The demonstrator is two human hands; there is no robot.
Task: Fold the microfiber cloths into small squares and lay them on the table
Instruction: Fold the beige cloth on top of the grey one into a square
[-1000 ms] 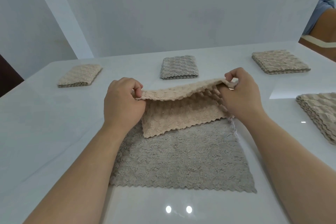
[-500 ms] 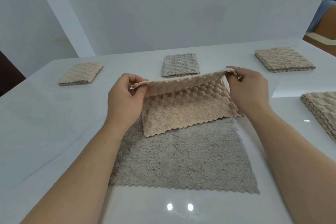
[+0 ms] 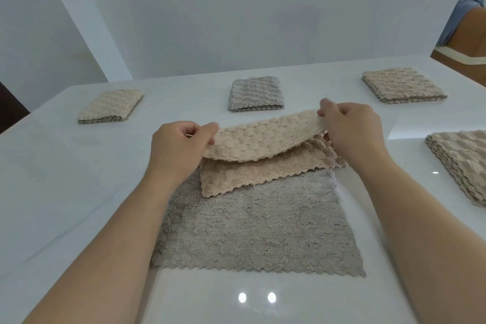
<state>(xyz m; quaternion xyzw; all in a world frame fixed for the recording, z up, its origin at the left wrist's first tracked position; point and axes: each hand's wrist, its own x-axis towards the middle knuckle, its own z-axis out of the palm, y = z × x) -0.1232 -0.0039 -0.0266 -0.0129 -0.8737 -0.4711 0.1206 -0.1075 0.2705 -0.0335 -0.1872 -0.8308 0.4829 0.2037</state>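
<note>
Fingers (image 3: 210, 129) pinched on beige cloth (image 3: 265, 139)

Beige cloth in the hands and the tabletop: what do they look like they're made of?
Beige cloth: soft plush microfiber by the look, with a bubbly quilted pile, zigzag-cut edges, and a limp sag between both hands. Tabletop: hard, glossy white, perhaps stone or lacquer; it mirrors two ceiling lights.
</note>
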